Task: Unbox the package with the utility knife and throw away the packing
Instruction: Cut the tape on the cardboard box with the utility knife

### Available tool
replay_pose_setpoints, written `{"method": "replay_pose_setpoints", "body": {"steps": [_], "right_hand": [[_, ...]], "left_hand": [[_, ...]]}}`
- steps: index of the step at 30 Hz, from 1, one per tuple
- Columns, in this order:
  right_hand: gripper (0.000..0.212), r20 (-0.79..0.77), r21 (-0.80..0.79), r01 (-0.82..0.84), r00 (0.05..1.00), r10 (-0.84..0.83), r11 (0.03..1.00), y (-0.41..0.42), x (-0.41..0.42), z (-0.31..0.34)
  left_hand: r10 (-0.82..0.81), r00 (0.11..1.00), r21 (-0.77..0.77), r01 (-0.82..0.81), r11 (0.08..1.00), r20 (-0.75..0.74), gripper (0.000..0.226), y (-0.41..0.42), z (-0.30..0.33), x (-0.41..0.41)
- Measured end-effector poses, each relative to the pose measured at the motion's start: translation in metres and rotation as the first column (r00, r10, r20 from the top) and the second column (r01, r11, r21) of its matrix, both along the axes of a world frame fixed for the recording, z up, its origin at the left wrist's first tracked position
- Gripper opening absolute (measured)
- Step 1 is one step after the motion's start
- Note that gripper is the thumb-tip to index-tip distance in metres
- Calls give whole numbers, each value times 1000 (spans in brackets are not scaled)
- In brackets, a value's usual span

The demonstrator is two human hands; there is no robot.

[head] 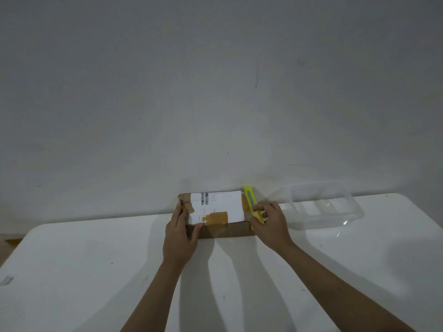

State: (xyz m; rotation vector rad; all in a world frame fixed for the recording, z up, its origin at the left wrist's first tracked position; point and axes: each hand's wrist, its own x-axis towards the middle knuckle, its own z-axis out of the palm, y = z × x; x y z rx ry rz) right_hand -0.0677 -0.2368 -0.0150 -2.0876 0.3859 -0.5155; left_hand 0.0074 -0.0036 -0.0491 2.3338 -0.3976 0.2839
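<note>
Head view only; dim light. Package (217,213), a flat cardboard box with a white label (219,204) and brown tape patches, lies at the far edge of the white worktop (96,271), against the wall (215,92). Label text too small to read. Left hand (181,233) rests on the box's left end, fingers fairly straight along the edge, thumb on the front face; it hides that corner. Right hand (269,225) grips the yellow utility knife (253,206) at the box's right end; fingers cover the lower handle, and I cannot tell whether the blade is out or touches the cardboard. Clear plastic container (323,207) stands just right of the box, faint against the wall.
</note>
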Motion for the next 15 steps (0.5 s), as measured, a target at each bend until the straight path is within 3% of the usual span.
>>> {"method": "replay_pose_setpoints", "body": {"steps": [4,7,10,15], "right_hand": [[20,45,-36,-1,999,2,999,-2,9,-5],[24,-17,148,-72,997,75,986,-3,13,-7],[29,-54,292,-149,984,172,945,-1,18,-8],[41,-111,263,-181,970,216,947,-2,21,-11]], "left_hand": [[1,1000,-9,-1,1000,10,60,0,3,1],[2,1000,-5,-2,1000,10,58,1,2,1],[5,997,-84,-12,996,-82,60,5,2,4],[-61,972,-167,23,986,-226,64,6,7,10]]}}
